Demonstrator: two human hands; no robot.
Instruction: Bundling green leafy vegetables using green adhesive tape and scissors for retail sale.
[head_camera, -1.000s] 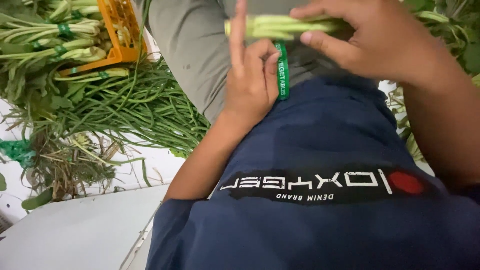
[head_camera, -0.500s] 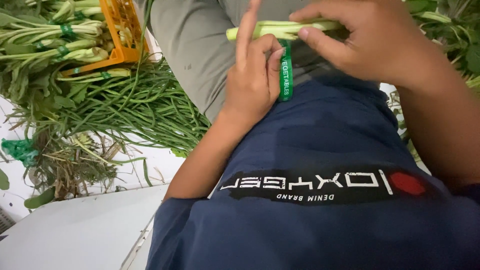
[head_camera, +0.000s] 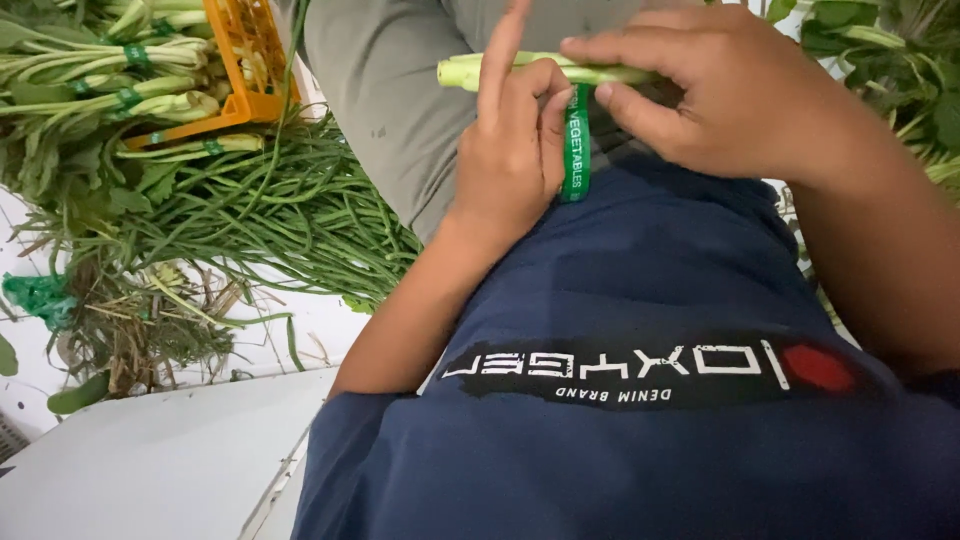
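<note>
1. The pale green stalks (head_camera: 520, 68) are lying across the person's lap, cut end pointing left, just above the dark blue shirt (head_camera: 640, 300).
2. The right hand (head_camera: 720, 100) is clamping the stalks, fingers over the top and thumb pressing from below.
3. The left hand (head_camera: 510, 150) is sitting just below the stalks with its fingers curled shut on the green tape (head_camera: 574, 145) and its index finger sticking straight up past them.
4. The tape is hanging down from the stalks, between the two hands.
5. Judgement: banding is under way and the loop is not yet closed. The next move calls for drawing the tape taut round the stalks while the right hand keeps them from rolling.
6. Well left of the stalks: orange crate (head_camera: 250, 70), banded greens (head_camera: 100, 80), loose long beans (head_camera: 300, 220).
7. Against half a second ago: both grips are staying as they were, and the cut end is poking slightly farther left.
</note>
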